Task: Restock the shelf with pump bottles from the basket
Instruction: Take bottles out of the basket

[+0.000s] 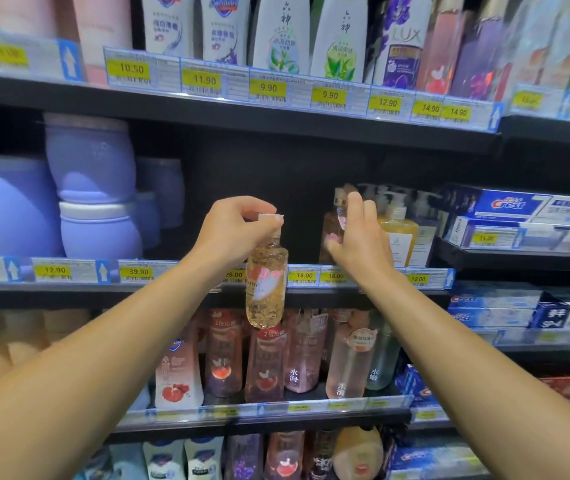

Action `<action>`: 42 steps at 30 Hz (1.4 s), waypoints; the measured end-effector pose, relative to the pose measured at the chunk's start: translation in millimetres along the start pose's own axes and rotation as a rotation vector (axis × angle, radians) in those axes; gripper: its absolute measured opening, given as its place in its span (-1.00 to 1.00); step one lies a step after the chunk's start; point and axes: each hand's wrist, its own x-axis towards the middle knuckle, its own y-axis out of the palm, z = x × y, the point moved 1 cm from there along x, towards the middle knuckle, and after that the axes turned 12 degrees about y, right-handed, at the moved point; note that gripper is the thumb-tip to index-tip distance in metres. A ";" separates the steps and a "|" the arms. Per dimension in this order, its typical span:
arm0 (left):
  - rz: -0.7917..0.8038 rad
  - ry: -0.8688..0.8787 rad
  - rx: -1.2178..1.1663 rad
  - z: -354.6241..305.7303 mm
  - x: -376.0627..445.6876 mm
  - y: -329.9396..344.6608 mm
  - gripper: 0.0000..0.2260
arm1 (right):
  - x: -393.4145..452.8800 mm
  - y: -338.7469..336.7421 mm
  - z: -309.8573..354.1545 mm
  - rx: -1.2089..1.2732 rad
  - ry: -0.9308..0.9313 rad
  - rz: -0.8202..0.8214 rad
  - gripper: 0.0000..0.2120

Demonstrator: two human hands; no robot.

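My left hand (238,230) pinches the white pump top of a clear bottle with golden flecks (265,282), which hangs upright in front of the middle shelf's edge (179,294). My right hand (359,237) reaches onto that shelf with straight fingers against a pinkish pump bottle (332,223) standing there. Behind it stand a yellow pump bottle (399,233) and other pump bottles. A dark gap (259,174) lies on the shelf between the purple jars and these bottles. The basket is out of view.
Purple jars (93,188) fill the shelf's left side. Crest toothpaste boxes (515,216) sit to the right. Tall body wash bottles (276,32) line the shelf above, pink bottles (266,365) the shelf below. Yellow price tags (304,276) run along the edges.
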 end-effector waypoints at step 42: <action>0.068 0.015 -0.061 -13.3 0.8 45.1 -0.84 | -15.2 -24.2 -46.8 0.105 -0.082 -0.331 -0.47</action>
